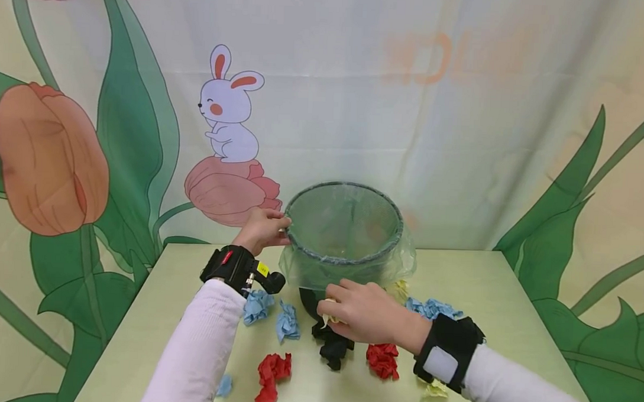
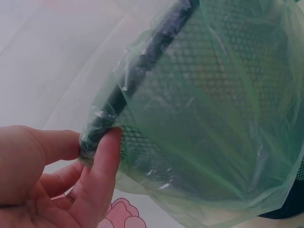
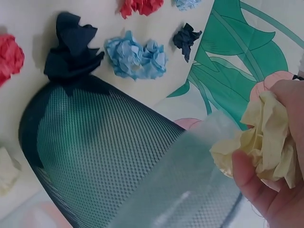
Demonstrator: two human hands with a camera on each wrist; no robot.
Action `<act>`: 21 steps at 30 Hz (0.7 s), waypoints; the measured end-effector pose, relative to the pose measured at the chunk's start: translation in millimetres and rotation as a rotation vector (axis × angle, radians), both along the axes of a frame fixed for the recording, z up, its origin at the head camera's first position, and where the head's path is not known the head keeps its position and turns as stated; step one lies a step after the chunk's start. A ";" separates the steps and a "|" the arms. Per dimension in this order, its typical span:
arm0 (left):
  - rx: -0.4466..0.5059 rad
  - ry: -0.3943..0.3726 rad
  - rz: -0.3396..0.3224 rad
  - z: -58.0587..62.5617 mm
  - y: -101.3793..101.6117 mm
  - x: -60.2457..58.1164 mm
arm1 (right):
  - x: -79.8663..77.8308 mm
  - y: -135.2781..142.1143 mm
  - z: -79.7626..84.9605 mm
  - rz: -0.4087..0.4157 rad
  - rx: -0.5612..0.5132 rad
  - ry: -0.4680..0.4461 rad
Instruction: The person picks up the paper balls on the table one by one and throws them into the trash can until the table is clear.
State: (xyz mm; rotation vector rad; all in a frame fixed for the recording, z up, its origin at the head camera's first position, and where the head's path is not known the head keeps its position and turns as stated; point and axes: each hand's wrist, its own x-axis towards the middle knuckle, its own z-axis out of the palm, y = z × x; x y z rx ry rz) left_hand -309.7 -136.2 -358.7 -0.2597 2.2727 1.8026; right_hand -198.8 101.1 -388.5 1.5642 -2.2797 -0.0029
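Observation:
A dark mesh wastebasket (image 3: 104, 137) stands at the back of the table, lined with a green see-through plastic bag (image 1: 399, 266) folded over its rim (image 2: 154, 50). My left hand (image 1: 265, 228) pinches the bag-covered rim on its left side, thumb and fingers on either side of it. In front of the basket, below rim height, my right hand (image 1: 363, 312) holds a crumpled ball of pale yellow paper (image 3: 268, 137). Black crumpled paper (image 1: 335, 346) lies by the basket's base, partly behind that hand in the head view.
Crumpled paper lies around the basket on the pale table (image 1: 152, 337): blue pieces (image 1: 287, 323) at left, more blue paper (image 1: 434, 308) at right, red pieces (image 1: 272, 377) in front, and yellow paper (image 1: 435, 389) by the right wrist. A printed curtain (image 1: 325, 106) hangs close behind.

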 end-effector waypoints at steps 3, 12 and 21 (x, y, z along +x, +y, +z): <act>0.003 0.003 0.003 0.0 0.1 -0.6 | -3.7 -1.8 7.5 0.010 -0.006 0.020; -0.005 0.002 0.003 -1.7 -0.7 -2.6 | -12.2 -1.7 25.1 0.028 -0.029 0.088; 0.009 -0.016 0.013 -0.5 0.1 -1.3 | -21.3 -4.4 46.5 0.032 -0.049 0.162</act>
